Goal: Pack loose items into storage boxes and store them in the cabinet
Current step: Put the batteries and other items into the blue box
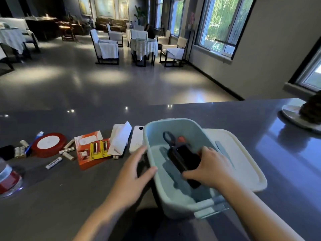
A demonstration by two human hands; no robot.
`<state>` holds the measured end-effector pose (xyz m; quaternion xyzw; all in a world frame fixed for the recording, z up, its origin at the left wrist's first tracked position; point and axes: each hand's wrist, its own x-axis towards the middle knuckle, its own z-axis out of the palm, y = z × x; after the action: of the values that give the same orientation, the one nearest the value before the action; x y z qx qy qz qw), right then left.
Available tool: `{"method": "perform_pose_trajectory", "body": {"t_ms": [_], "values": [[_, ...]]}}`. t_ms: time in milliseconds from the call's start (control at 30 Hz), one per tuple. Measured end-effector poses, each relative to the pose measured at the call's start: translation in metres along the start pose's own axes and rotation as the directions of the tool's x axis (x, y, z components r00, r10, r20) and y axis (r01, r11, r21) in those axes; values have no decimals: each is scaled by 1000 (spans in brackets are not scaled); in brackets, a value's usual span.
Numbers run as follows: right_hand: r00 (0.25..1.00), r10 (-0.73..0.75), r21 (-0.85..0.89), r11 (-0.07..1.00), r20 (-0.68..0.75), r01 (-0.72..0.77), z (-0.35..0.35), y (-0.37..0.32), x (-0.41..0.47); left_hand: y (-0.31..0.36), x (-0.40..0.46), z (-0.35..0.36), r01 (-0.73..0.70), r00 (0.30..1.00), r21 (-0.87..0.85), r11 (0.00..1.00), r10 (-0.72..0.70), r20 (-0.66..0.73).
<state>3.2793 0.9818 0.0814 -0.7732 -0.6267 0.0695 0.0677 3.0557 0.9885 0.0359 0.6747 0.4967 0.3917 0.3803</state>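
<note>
1. The storage box (173,193) was a pale blue-green plastic tub with rounded corners and a latch tab at its near end; it stood open on the dark grey bench (260,119), near you and right of centre.
2. Its off-white lid (243,162) lay flat on the bench, just right of the box and partly under it.
3. Your right hand (206,168) reached down into the box, fingers curled round a black oblong item (184,159) that lay slantwise inside.
4. Scissors (169,138) with dark loop handles lay at the far end of the box, beside something red-orange.
5. Your left hand (137,171) rested against the left wall of the box, fingers fairly straight, thumb on the rim, gripping nothing.
6. Left of the box lay a white power bank (137,141), a folded white paper packet (119,138), a red-orange carton (88,150) with yellow battery cards (99,147) on it, loose white batteries (53,162) and a red tape reel (48,144).
</note>
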Motion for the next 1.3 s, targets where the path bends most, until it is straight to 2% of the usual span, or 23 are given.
{"method": "perform_pose_trajectory", "body": {"t_ms": [67,133,267,433,600,867,933,1033,1100,1167,1233,1300], "values": [[996,28,-87,996,89,-20,13,15,4,-4,6,19,-30,997,77,997,25,67],[981,76,-91,994,176,-61,24,18,6,-8,10,30,-35,995,157,987,19,98],[928,127,-189,980,349,-63,35,11,15,-13,5,41,-61,997,157,986,53,54],[877,191,-333,942,441,-38,39,7,20,-16,2,43,-108,994,157,982,106,19],[838,224,-379,925,498,-22,41,8,24,-18,2,47,-114,993,126,986,113,11],[870,214,-377,926,444,-35,47,14,25,-17,2,50,-120,992,70,990,122,-26],[927,156,-315,948,340,-44,49,14,25,-19,2,50,-130,991,46,991,131,-33],[994,50,-171,985,94,-33,51,16,25,-27,2,50,-148,985,32,988,151,-85],[999,25,-91,996,35,-21,51,18,26,-38,9,46,-119,978,-10,993,116,-173],[1000,11,-50,999,20,-10,51,20,27,-53,28,37,-10,972,-18,1000,5,-236],[1000,2,-26,1000,-9,-2,51,21,26,-70,53,26,107,978,133,985,-80,-192],[999,1,-7,1000,-33,-1,50,22,25,-83,77,20,124,991,320,939,-97,-97]]}}
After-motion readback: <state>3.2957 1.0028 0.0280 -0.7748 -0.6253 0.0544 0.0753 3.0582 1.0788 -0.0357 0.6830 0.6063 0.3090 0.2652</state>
